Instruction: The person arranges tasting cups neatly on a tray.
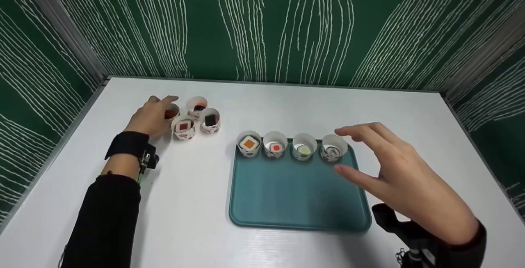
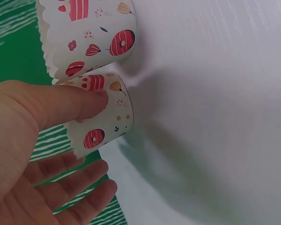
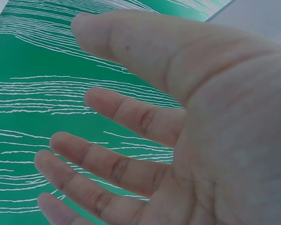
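At the left of the table, my left hand (image 1: 149,116) grips a paper baking cup (image 2: 114,110) printed with cakes and donuts. The thumb lies along its outer wall; the far side of the cup is hidden, and something reddish-brown sits inside. Close beside it stand a cup with a dark red square (image 1: 184,133), a cup with a black piece (image 1: 211,125) and another cup with dark and orange contents (image 1: 197,104). My right hand (image 1: 393,165), holding nothing, hovers by the tray's right edge with thumb and fingers spread apart.
A teal tray (image 1: 295,202) lies in the middle of the white table (image 1: 192,202). Along its back edge stands a row of several cups, among them one with an orange-topped piece (image 1: 249,144) and one with a yellow-green piece (image 1: 304,148). Green, white-streaked panels (image 1: 279,26) enclose the table.
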The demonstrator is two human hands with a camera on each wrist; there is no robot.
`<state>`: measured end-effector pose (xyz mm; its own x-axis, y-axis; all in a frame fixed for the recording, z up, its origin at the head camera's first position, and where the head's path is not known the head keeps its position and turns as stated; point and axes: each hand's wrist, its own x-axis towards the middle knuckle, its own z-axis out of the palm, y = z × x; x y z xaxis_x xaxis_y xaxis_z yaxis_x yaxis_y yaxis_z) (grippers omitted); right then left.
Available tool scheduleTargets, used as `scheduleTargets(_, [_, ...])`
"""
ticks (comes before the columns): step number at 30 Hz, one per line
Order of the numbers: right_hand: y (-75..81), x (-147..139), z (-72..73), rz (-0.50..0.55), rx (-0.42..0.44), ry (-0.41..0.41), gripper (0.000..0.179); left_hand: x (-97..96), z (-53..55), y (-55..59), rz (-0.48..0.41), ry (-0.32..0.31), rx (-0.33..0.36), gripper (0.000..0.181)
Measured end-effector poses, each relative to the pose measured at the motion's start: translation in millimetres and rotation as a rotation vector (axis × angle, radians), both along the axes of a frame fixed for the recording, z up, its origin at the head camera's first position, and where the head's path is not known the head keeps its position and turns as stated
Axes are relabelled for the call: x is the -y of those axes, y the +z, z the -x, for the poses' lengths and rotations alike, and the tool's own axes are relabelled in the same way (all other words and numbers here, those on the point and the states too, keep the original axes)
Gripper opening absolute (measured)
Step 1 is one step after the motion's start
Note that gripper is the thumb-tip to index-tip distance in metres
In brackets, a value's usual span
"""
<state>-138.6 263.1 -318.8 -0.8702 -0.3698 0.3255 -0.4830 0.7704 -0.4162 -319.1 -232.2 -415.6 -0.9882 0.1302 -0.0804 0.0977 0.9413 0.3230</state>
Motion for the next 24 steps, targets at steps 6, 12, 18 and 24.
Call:
scheduleTargets(6, [-0.6, 1, 0.4, -0.004, -0.006, 0.008, 0.061, 5.9, 2.5, -4.1, -0.049, -0.014, 0.012, 0.056])
scheduleTargets(12, [-0.8, 0, 1.2, -0.009, 0.004, 0.008, 0.060, 11.2, 2.8, -4.9, -0.072, -0.008, -0.003, 0.046])
scheduleTargets(18, [-0.7, 1, 1.8, -0.015, 0.013, 0.006, 0.059, 14.7, 1.8, -6.0, -0.060, 0.038, 0.017, 0.054])
scheduleTargets(24, [-0.9, 1, 2.8, -0.013, 0.027, 0.004, 0.059, 15.9, 2.3, -8.3, -0.069, 0.045, 0.022, 0.054])
